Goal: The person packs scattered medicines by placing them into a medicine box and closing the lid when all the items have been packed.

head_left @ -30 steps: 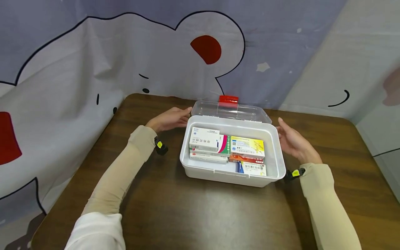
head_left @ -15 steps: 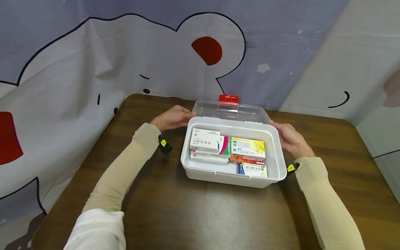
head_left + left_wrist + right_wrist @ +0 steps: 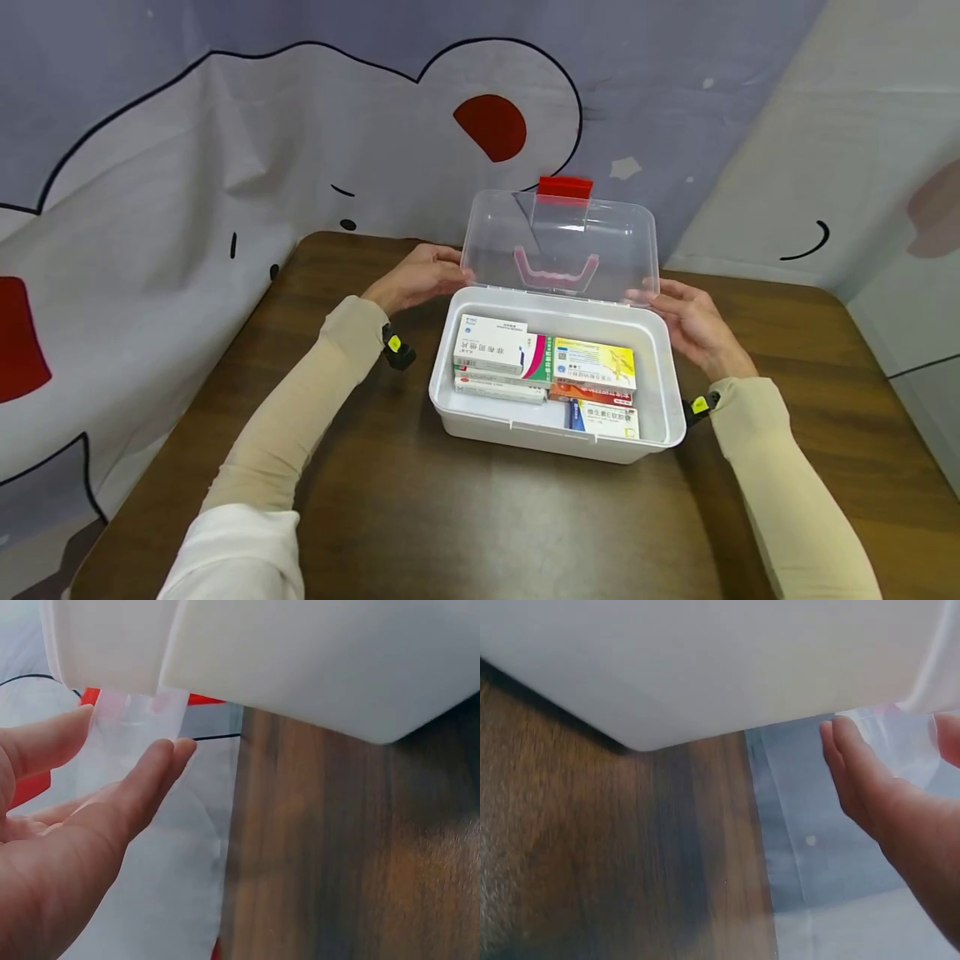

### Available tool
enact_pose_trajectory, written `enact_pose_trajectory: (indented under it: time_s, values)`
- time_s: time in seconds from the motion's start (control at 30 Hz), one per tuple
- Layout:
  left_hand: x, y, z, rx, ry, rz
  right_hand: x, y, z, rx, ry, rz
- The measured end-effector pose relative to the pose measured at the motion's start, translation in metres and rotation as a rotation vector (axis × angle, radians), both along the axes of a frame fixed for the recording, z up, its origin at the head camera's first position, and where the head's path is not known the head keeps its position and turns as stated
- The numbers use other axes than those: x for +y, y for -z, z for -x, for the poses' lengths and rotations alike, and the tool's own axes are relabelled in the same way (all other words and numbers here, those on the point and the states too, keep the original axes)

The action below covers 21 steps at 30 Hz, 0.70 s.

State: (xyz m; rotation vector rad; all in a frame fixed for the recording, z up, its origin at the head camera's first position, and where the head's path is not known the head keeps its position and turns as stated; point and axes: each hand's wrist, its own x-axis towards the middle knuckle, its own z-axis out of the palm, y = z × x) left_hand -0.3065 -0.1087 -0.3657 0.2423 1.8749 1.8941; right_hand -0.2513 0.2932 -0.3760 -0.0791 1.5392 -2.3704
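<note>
A white plastic storage box (image 3: 480,427) stands on the table with its clear lid (image 3: 495,229) tilted up at the back. The lid carries a red latch (image 3: 564,188) and a pink handle (image 3: 557,273). Inside the box lie several medicine boxes, among them a white one (image 3: 491,343) and a yellow-and-white one (image 3: 594,363). My left hand (image 3: 420,277) holds the lid's left edge near the hinge, thumb and fingers on either side of it. At the right edge, my right hand (image 3: 693,325) holds the lid likewise, some fingertips showing through the clear plastic.
The brown wooden table (image 3: 480,525) extends in front of the box and to both sides. Behind its back edge hangs a printed cloth (image 3: 337,142) with cartoon shapes, close behind the raised lid.
The lid has swung up from lying back low behind the box to a steeper tilt. My right hand has moved in from beside the box to the lid's edge; the left has shifted slightly inward.
</note>
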Motion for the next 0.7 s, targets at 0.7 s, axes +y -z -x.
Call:
enact_pose_trajectory:
  time_s: [0.7]
  values:
    - [0.002,-0.016,0.001,0.042,-0.087,-0.093,-0.004,-0.017,0.005,0.158,0.092,-0.018]
